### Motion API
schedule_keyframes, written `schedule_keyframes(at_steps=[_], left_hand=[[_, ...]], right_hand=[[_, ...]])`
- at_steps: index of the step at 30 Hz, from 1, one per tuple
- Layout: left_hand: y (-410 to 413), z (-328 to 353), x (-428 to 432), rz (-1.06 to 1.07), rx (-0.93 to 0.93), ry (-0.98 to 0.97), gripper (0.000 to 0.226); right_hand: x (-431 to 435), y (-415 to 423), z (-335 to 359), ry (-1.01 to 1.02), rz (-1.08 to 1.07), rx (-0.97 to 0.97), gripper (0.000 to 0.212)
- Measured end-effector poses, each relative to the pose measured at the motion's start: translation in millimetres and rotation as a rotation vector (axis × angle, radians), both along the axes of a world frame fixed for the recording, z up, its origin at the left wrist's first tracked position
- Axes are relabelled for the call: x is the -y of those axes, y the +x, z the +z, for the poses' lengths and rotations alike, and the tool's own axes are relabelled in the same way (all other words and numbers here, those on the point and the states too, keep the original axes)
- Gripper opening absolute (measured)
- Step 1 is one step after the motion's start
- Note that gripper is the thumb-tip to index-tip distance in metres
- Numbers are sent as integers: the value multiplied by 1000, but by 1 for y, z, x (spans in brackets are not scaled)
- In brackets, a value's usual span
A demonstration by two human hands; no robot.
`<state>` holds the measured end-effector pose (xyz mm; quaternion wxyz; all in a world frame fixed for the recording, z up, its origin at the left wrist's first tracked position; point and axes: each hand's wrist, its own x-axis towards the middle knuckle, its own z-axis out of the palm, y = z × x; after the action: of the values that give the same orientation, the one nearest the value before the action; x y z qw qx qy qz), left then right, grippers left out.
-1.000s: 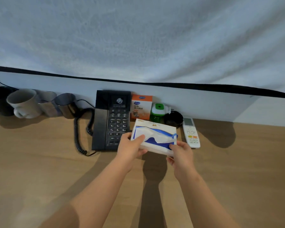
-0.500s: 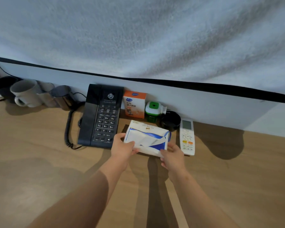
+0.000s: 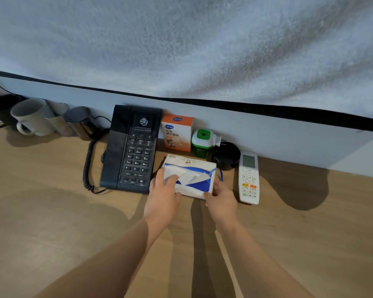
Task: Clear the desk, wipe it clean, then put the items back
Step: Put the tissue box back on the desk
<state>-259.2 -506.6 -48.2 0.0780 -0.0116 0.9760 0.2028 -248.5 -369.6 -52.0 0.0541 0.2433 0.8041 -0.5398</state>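
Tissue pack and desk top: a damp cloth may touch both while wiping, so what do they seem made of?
The tissue pack looks like thin glossy plastic film, going by its creases and sheen, with white paper tissue at the opening. The desk shows matte wood grain, probably laminate; solid wood cannot be excluded.

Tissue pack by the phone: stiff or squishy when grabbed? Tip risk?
Probably squishy: the tissue pack has a creased, loose wrapper. Likely light: left hand and right hand grip only its ends. Flat and low on the desk, so unlikely to tip or roll.
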Motion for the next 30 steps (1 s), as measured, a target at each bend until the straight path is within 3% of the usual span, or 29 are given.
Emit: schedule_keyframes(at_steps=[5, 7, 11, 16, 30], left_hand=[[3, -3, -5, -104, -73, -277, 53], [3, -2, -3, -172, -73, -340, 60], [3, -7, 3, -227, -51, -304, 61], [-7, -9, 10, -258, -26, -274, 62], [-27, 1, 6, -315, -80, -496, 57]], right_hand=[[1, -2, -3, 106, 53, -67, 51], [2, 0, -3, 262, 97, -110, 57], [3, 9, 1, 656, 405, -105, 58], [1, 6, -8, 653, 460, -107, 54], [7, -15, -17, 638, 489, -164, 47]])
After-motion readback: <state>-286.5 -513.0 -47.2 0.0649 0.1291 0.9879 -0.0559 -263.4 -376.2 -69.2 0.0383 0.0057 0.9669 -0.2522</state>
